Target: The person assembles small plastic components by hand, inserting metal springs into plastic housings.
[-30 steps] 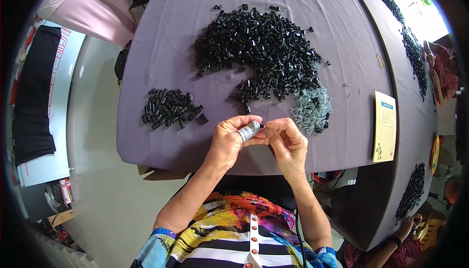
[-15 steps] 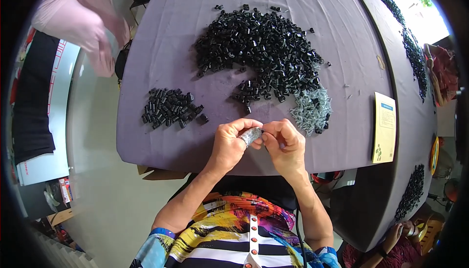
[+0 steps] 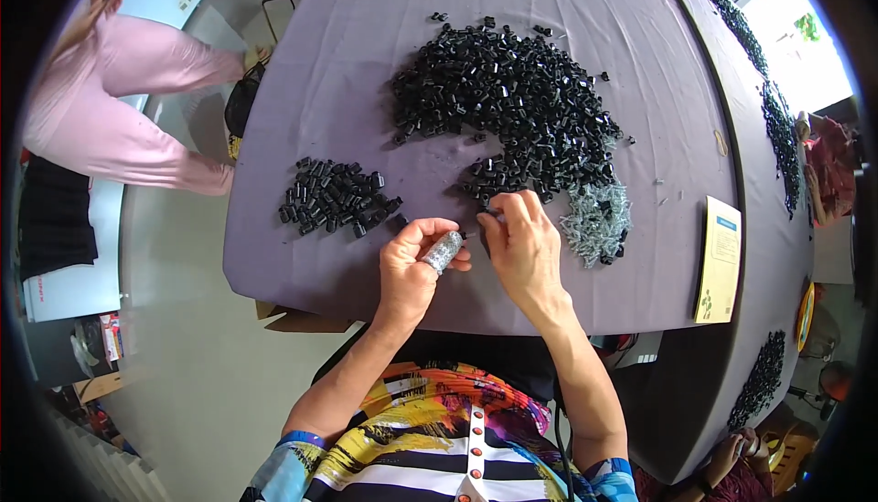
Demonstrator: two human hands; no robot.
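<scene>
purple-grey cloth-covered table [image 3: 366, 40] in front of me, biggest thing here. on it, big heap of black plastic fittings [image 3: 512, 81], curved, spread across the middle. small heap of black fittings [image 3: 334, 196] to the left, well apart from the big one; pieces there look a bit longer, so i'd guess those are the finished lot. if so, early on: the big heap far outweighs it, most is left.

my right hand [image 3: 529, 251] reaches the big heap's lower edge; thumb and index come round a dark piece [image 3: 492, 215] there, can't tell if they're clamped on it or just about it. my left hand [image 3: 410, 260] is up between the two heaps, thumb and index pinched together. cream booklet [image 3: 720, 269] lies over to the right, pale screw-like bits [image 3: 596, 225] in a pile just right of my right hand, touching the big heap. plenty of those left too. grey mottled wrap [image 3: 444, 251] seems to sit over my left thumb. smallest: black fitting [image 3: 463, 236] in that left pinch, something thin jutting out; too small to say if this one's done.
</scene>
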